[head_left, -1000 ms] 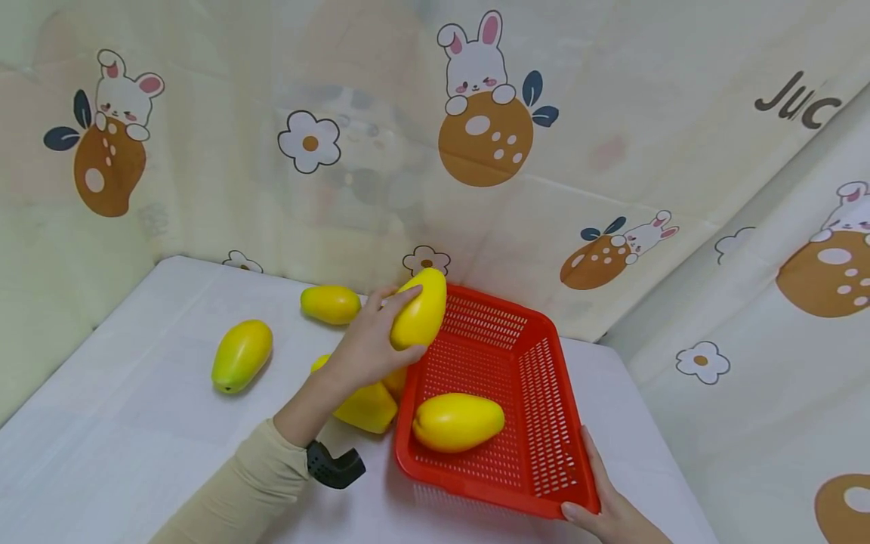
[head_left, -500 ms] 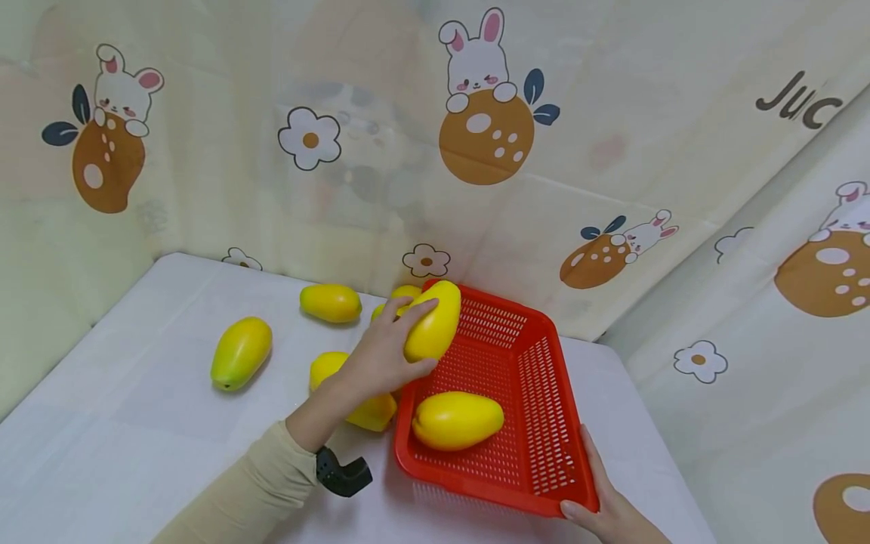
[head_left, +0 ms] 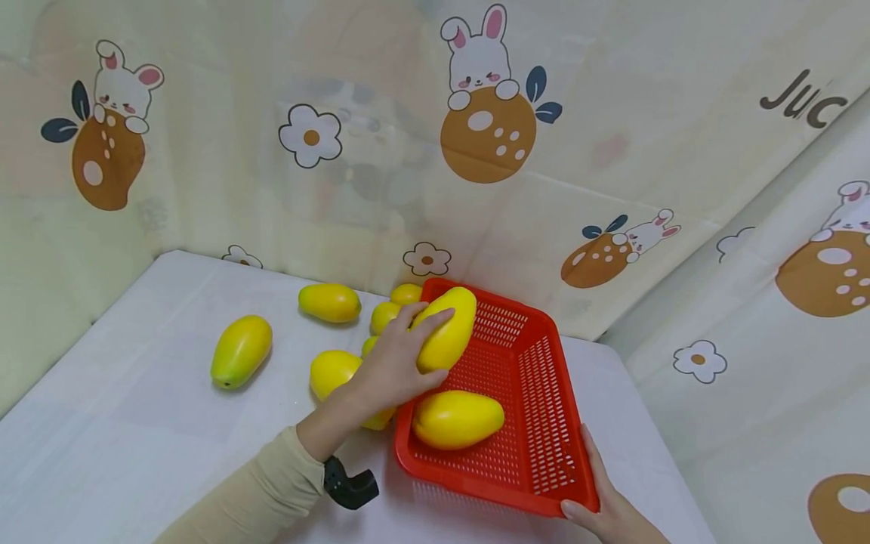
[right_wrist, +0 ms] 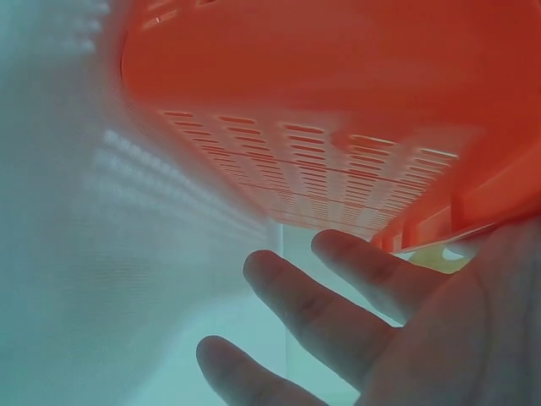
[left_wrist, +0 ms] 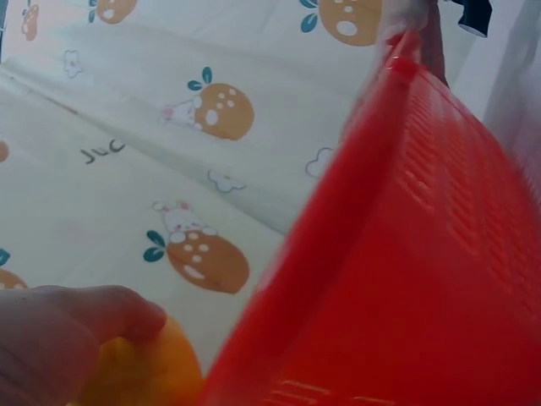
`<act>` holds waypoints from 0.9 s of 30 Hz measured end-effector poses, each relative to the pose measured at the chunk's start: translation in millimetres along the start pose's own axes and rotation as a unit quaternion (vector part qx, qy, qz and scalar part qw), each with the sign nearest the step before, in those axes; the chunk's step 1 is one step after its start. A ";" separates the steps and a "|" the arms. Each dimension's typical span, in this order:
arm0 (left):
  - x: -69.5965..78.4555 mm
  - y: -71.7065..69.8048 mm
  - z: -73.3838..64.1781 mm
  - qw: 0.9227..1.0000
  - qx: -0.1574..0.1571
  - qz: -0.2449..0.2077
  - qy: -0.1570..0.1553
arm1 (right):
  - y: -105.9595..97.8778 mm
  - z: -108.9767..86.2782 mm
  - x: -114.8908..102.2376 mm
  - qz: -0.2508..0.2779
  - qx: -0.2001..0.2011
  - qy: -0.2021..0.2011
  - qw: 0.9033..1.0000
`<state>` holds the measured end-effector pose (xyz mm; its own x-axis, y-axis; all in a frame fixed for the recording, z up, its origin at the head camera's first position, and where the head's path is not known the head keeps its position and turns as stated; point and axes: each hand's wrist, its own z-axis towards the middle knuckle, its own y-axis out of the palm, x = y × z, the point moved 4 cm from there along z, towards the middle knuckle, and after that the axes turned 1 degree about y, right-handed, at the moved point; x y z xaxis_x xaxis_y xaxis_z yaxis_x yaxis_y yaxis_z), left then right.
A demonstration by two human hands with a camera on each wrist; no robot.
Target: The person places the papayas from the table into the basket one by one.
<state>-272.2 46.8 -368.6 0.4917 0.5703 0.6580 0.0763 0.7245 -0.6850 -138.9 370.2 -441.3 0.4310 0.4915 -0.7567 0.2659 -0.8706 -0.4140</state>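
Observation:
My left hand [head_left: 401, 355] grips a yellow papaya [head_left: 448, 329], fingers over its upper side and thumb below. The papaya is raised over the left side of a red plastic basket [head_left: 544, 393]. One papaya [head_left: 458, 420] lies in the basket near its front left corner. In the left wrist view, a fingertip presses on the held papaya [left_wrist: 148, 368] beside the blurred red basket wall. At the basket's near right corner my right hand [head_left: 612, 514] holds the rim, thumb on top. Several of its fingers [right_wrist: 313, 313] stretch out below the basket in the right wrist view.
Left of the basket several more papayas lie on the white table [head_left: 136, 400], some partly behind my left hand and forearm. One greenish-tipped papaya [head_left: 241, 351] lies apart at the left, another [head_left: 329, 302] near the back edge. A printed curtain [head_left: 374, 211] hangs behind.
My left hand has moved right and slightly down with the papaya, from the basket's left rim to over its inside. The right hand and basket have stayed put.

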 end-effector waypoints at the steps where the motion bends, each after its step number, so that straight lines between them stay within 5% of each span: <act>1: 1.3 1.1 -0.4 1.000 0.005 0.000 0.004 | 0.2 -0.2 0.0 -0.001 0.000 0.000 1.000; 8: 12.0 13.9 -4.7 0.999 0.022 0.020 0.042 | 0.8 -2.5 -0.4 0.001 0.003 0.006 1.000; 13: 21.4 27.5 -10.3 0.993 0.028 0.053 0.100 | 0.7 -3.0 -1.0 0.002 0.003 0.000 1.000; 19: 30.2 45.8 -18.4 0.975 -0.014 0.118 0.188 | 1.0 -2.8 1.3 0.009 0.005 0.004 1.000; 27: 33.8 51.3 -21.5 0.954 -0.063 0.145 0.254 | 0.5 -0.4 0.4 0.007 0.013 0.016 1.000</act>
<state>-233.0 94.9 -388.2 0.8628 0.4546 0.2210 -0.0379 0.4942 -0.8685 -138.2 369.9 -441.6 0.4623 0.4793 -0.7460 0.2376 -0.8775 -0.4165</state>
